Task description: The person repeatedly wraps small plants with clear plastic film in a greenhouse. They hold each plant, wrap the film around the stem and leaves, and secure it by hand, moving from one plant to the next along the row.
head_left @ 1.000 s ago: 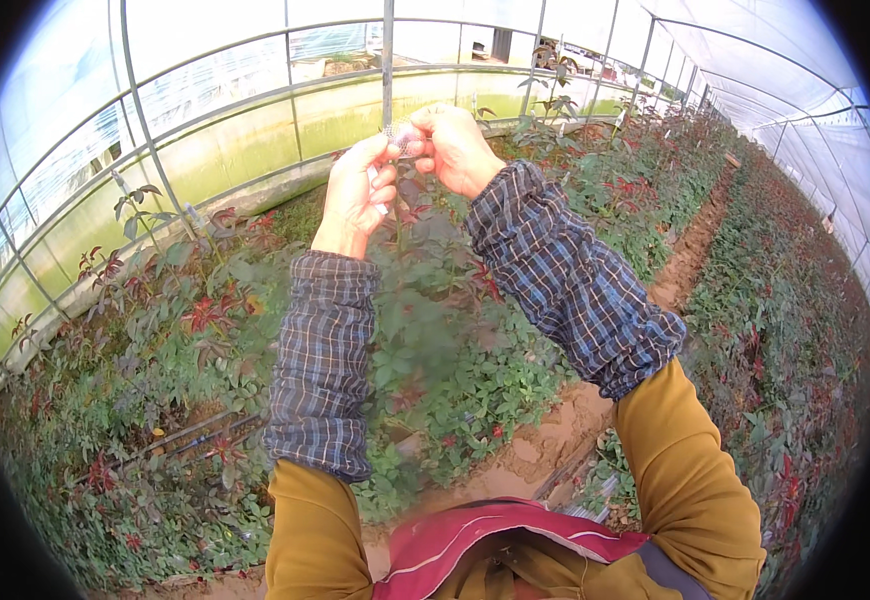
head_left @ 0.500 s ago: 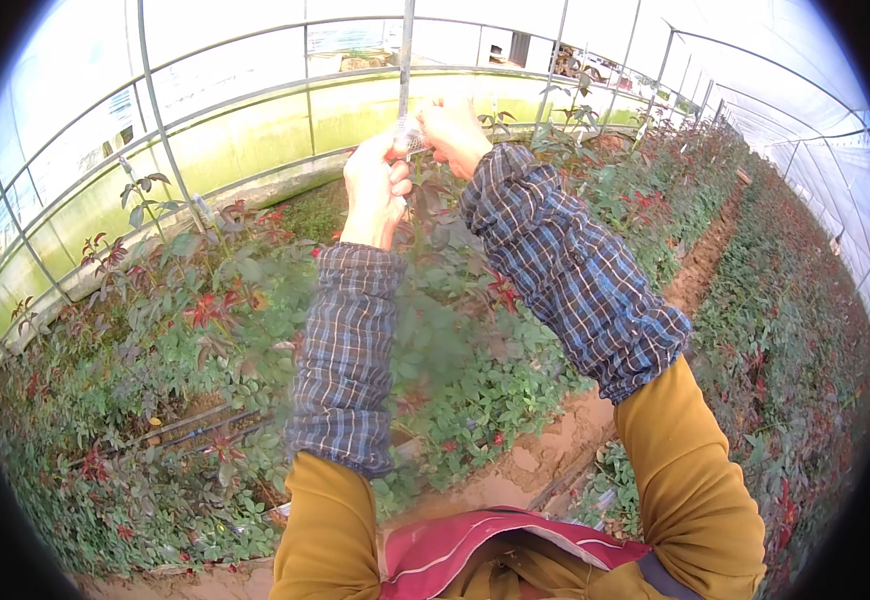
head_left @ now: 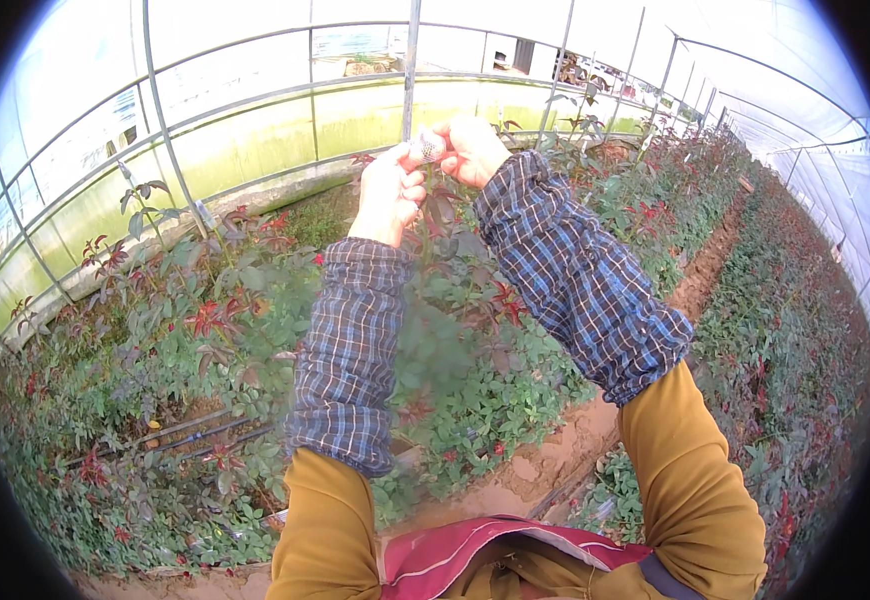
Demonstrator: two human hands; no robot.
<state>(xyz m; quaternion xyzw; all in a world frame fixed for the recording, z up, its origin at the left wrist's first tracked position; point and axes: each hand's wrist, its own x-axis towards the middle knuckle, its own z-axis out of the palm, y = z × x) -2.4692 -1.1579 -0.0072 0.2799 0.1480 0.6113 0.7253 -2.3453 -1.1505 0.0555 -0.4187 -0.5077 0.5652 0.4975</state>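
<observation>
Both my arms reach up and forward, with the hands close together above the rose plants. Between them is a small whitish mesh bud net (head_left: 427, 148), rounded in shape; whatever sits inside it does not show clearly. My left hand (head_left: 387, 196) pinches its left side, thumb and forefinger together and the other fingers curled. From the right, my right hand (head_left: 473, 152) holds the net with bent fingers. Dark reddish rose leaves (head_left: 439, 208) hang just below the hands.
Dense rose bushes (head_left: 195, 400) with red and green leaves surround my arms. A soil path (head_left: 705, 265) runs away at the right. Metal greenhouse posts (head_left: 410, 70) and a low yellow-green wall (head_left: 245, 142) stand ahead. Dark irrigation pipes (head_left: 200, 435) lie at lower left.
My right hand has come down and slightly right, its fingers now at the net's side. The left hand has shifted slightly right, and more of the net shows between them.
</observation>
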